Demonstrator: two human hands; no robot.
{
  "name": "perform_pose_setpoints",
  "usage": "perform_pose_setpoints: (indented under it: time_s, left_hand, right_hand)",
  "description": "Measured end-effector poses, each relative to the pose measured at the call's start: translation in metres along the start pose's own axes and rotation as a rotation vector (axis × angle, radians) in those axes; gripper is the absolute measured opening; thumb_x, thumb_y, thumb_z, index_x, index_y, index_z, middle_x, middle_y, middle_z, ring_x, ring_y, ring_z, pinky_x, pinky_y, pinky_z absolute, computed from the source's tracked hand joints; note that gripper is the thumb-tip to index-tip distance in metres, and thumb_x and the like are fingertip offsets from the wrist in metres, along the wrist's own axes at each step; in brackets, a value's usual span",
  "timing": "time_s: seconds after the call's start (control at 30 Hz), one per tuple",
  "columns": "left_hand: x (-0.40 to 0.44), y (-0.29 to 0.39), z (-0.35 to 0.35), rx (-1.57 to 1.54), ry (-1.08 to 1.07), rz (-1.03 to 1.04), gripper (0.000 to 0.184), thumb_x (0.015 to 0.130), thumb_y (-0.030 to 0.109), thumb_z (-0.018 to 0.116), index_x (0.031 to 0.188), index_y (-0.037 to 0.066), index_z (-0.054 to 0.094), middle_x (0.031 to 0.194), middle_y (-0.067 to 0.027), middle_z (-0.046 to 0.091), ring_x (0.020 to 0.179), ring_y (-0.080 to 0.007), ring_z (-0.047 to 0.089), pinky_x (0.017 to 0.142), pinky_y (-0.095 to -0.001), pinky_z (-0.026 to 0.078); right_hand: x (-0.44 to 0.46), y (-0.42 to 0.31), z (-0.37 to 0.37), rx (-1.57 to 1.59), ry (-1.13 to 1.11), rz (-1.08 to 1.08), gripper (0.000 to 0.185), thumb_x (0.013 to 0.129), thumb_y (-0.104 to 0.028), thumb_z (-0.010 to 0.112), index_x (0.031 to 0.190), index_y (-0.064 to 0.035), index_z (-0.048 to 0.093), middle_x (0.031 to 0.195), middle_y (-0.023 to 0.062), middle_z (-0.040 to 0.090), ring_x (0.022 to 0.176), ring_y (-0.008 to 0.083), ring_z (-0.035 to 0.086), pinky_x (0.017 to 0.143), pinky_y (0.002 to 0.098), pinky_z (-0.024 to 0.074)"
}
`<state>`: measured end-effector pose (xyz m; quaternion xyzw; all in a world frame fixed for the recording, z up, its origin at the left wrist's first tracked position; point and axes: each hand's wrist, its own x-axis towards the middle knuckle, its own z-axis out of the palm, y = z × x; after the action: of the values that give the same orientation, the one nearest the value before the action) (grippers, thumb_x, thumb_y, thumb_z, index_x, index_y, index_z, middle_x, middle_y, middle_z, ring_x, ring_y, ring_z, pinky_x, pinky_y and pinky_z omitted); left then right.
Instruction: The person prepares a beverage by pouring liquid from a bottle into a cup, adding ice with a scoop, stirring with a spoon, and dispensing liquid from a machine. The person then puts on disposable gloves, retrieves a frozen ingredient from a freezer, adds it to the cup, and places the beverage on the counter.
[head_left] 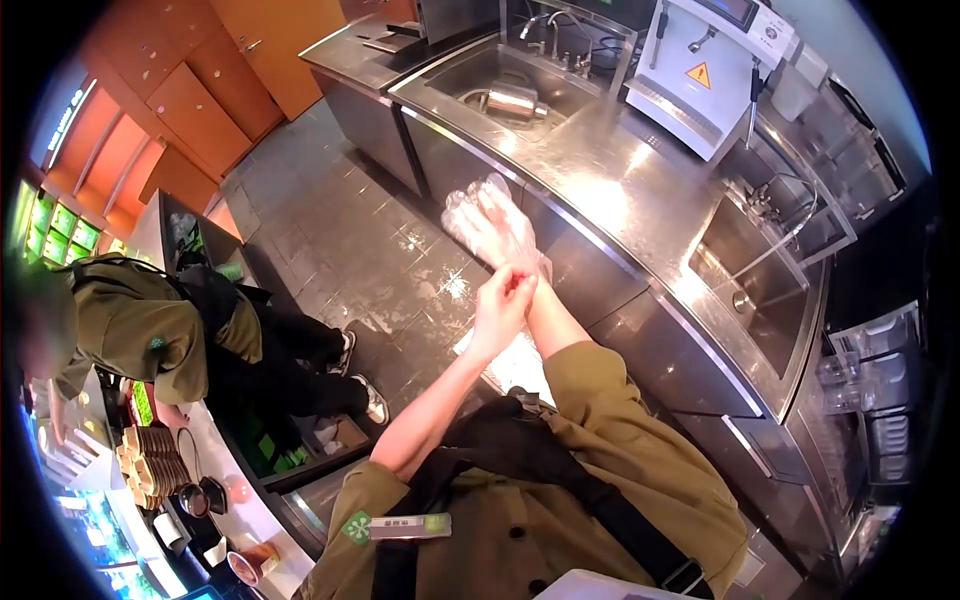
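Observation:
My right hand [497, 225] is stretched out in front of me over the floor, inside a clear plastic glove [462, 215]. The fingers look extended, and the thin film is loose and crumpled around them. At the right wrist, my left hand [505, 305] is bare, its thumb and fingertips pinched together on what appears to be the glove's cuff. The exact grip on the film is hard to see in the glare. Both hands are beside the front edge of the steel counter [590, 190], not touching it.
A steel sink [460, 85] holds a metal container [515, 103]; a second sink [735, 270] is at right. Between them stands a white machine [700, 75]. At left, a co-worker [150, 310] stands by a counter with stacked cardboard carriers [150, 465] and a cup [252, 565]. The tiled floor [340, 220] looks wet.

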<state>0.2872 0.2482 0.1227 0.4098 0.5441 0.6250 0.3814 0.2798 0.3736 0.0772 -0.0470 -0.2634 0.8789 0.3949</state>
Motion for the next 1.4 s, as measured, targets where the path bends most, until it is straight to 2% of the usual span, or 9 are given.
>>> perform_pose_setpoints:
  time_s: [0.27,0.5,0.73,0.8,0.83,0.87,1.07,1.2,1.4]
  left_hand:
    - [0.05,-0.016,-0.003,0.253,0.036,0.115,0.013,0.082,0.007,0.052,0.092,0.0,0.052,0.076,-0.0014,0.054,0.066,-0.0056,0.05,0.06,-0.0189,0.04]
    - [0.079,0.035,-0.04,1.067,0.374,0.689,0.022,0.068,0.012,0.064,0.087,0.003,0.059,0.083,-0.0075,0.055,0.087,-0.0236,0.052,0.074,-0.0346,0.044]
    - [0.141,0.009,-0.116,0.653,0.167,0.462,0.006,0.074,0.007,0.055,0.075,0.002,0.057,0.075,-0.0119,0.054,0.074,-0.027,0.054,0.068,-0.033,0.044]
    - [0.159,0.004,-0.143,0.583,0.245,0.45,0.007,0.075,0.005,0.051,0.076,0.0,0.057,0.075,-0.014,0.056,0.073,-0.03,0.055,0.068,-0.0341,0.043]
    - [0.168,0.003,-0.158,0.589,0.278,0.457,0.007,0.074,0.004,0.051,0.076,0.0,0.057,0.075,-0.0142,0.056,0.074,-0.0304,0.055,0.069,-0.0344,0.043]
    - [0.178,0.003,-0.175,0.598,0.31,0.463,0.007,0.074,0.004,0.052,0.076,-0.001,0.057,0.076,-0.0144,0.056,0.074,-0.0309,0.055,0.069,-0.0346,0.043]
    - [0.249,0.01,-0.304,0.979,0.399,0.523,0.026,0.066,0.006,0.061,0.092,0.003,0.056,0.097,-0.0142,0.05,0.093,-0.0289,0.048,0.079,-0.0369,0.04]
    - [0.267,0.024,-0.37,0.82,0.848,0.394,0.038,0.067,0.004,0.062,0.103,0.005,0.052,0.1,-0.0119,0.049,0.096,-0.0272,0.049,0.08,-0.0376,0.041]
    - [0.363,-0.025,-0.472,0.512,0.688,0.34,0.019,0.073,-0.002,0.054,0.092,-0.001,0.056,0.082,-0.0118,0.054,0.069,-0.0185,0.055,0.06,-0.0271,0.045]
  right_hand:
    - [0.044,-0.043,0.025,-0.118,0.271,0.248,0.061,0.086,-0.049,0.033,0.133,-0.0124,0.021,0.139,0.0088,0.016,0.128,0.0186,0.019,0.101,0.0355,0.0208]
    - [0.088,-0.006,0.027,-1.776,0.238,-0.386,0.069,0.082,-0.048,0.041,0.132,-0.0056,0.02,0.137,0.0222,0.009,0.128,0.0349,0.006,0.102,0.0487,0.0064]
    - [0.145,0.054,0.053,-2.231,-0.027,-0.523,0.076,0.074,-0.055,0.048,0.133,-0.0128,0.023,0.138,0.0185,0.013,0.128,0.0356,0.006,0.098,0.0585,0.003]
    - [0.173,0.075,0.066,-1.81,-0.261,-0.215,0.061,0.078,-0.044,0.049,0.129,-0.0171,0.032,0.137,0.0159,0.017,0.128,0.0359,0.008,0.099,0.0549,0.0121]
    - [0.211,0.102,0.013,-1.781,-0.914,-0.706,0.046,0.082,-0.033,0.048,0.124,-0.0189,0.039,0.137,0.0141,0.019,0.127,0.0363,0.01,0.1,0.0478,0.0195]
    - [0.223,0.103,0.027,-1.754,-1.119,-0.43,0.038,0.084,-0.026,0.045,0.122,-0.0192,0.042,0.136,0.0146,0.021,0.127,0.0331,0.013,0.102,0.0418,0.0186]
    - [0.357,0.231,0.094,0.169,-0.167,0.726,0.065,0.082,-0.044,0.045,0.128,-0.0013,0.026,0.132,0.0163,0.027,0.122,0.0293,0.028,0.1,0.0409,0.024]
    - [0.426,0.277,0.116,0.52,-0.135,0.61,0.061,0.084,-0.042,0.043,0.124,0.0021,0.029,0.129,0.0193,0.03,0.119,0.0314,0.031,0.1,0.0427,0.0255]
    - [0.548,0.336,0.124,0.559,-0.021,0.597,0.068,0.078,-0.046,0.052,0.126,-0.0041,0.029,0.126,0.0195,0.033,0.114,0.0349,0.035,0.096,0.0459,0.0299]
